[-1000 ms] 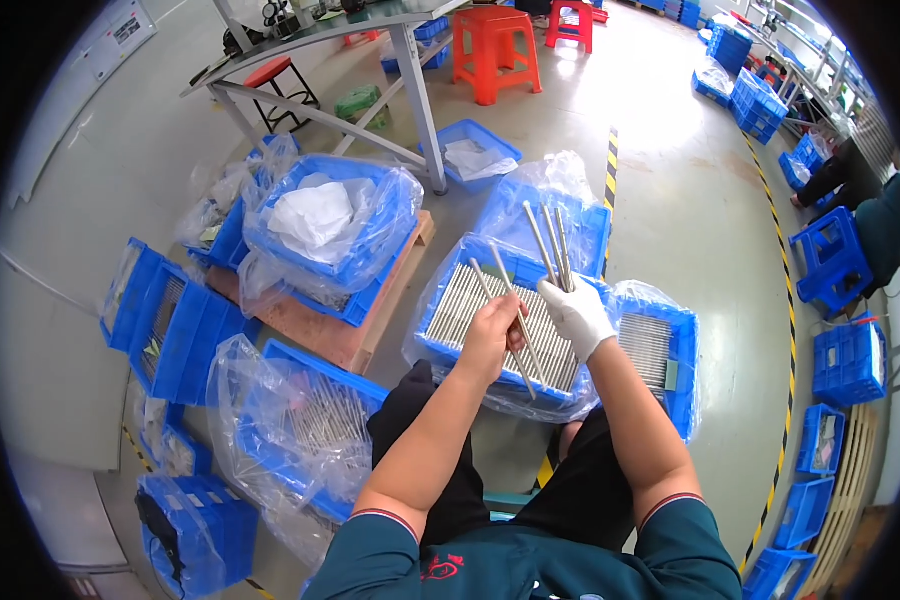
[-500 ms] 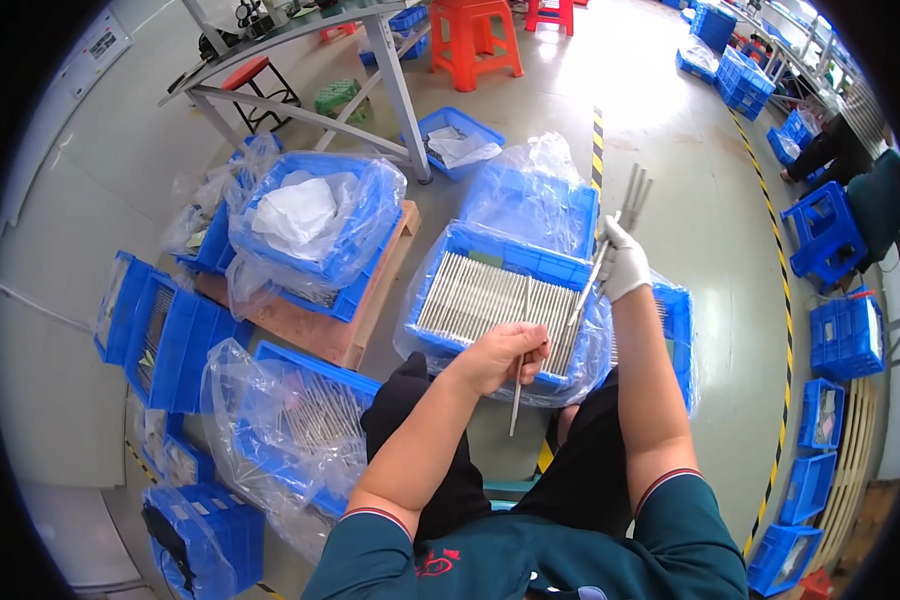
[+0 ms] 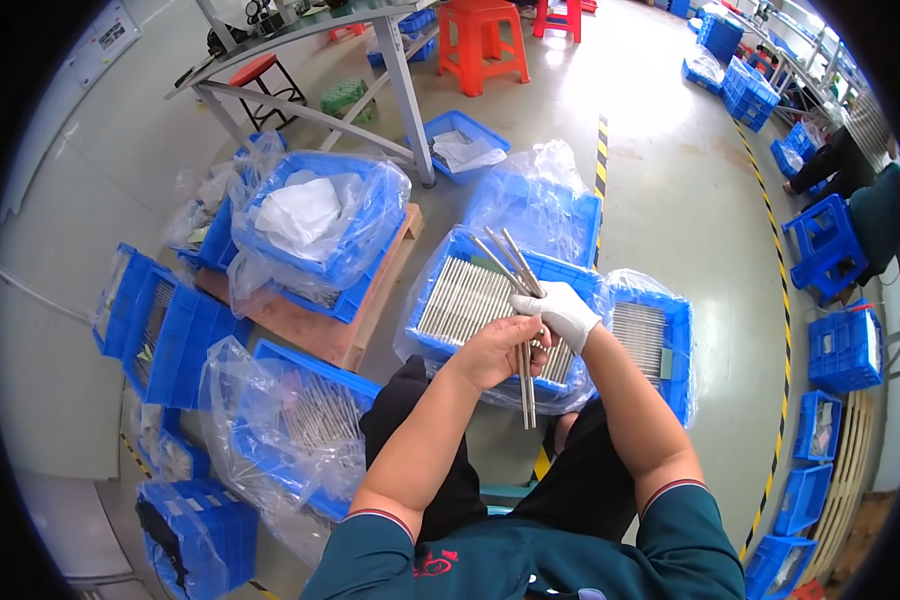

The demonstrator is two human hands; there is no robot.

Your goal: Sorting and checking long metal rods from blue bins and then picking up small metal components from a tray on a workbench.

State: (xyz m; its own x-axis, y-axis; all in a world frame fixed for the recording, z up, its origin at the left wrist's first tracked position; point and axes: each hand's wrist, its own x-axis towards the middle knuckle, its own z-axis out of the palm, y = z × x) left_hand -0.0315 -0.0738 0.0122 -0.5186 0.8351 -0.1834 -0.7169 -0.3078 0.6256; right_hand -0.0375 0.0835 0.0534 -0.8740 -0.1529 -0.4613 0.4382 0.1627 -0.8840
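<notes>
Several thin metal rods [image 3: 510, 262] are bunched between my two hands, fanned out at their upper ends. My right hand [image 3: 567, 314], in a white glove, is closed round the bunch. Just below it, my bare left hand [image 3: 500, 352] grips rods whose lower ends stick out beneath the fingers. How many rods each hand has cannot be told. Under the hands stands a blue crate [image 3: 555, 267] lined with clear plastic, holding a row of similar rods [image 3: 460, 300]. My hands hide its right part.
At right, a second blue crate [image 3: 682, 345] holds lined-up rods. Lower left, a plastic-draped crate [image 3: 260, 440] contains loose rods. A crate with white sheeting [image 3: 295, 215] stands on a wooden pallet [image 3: 370, 310]. Ahead are a table leg [image 3: 402, 90] and a red stool [image 3: 482, 45].
My right hand has come left and down with its rods, from beyond the crate's right side to my left hand. The left hand, which held one rod, stays nearly in place.
</notes>
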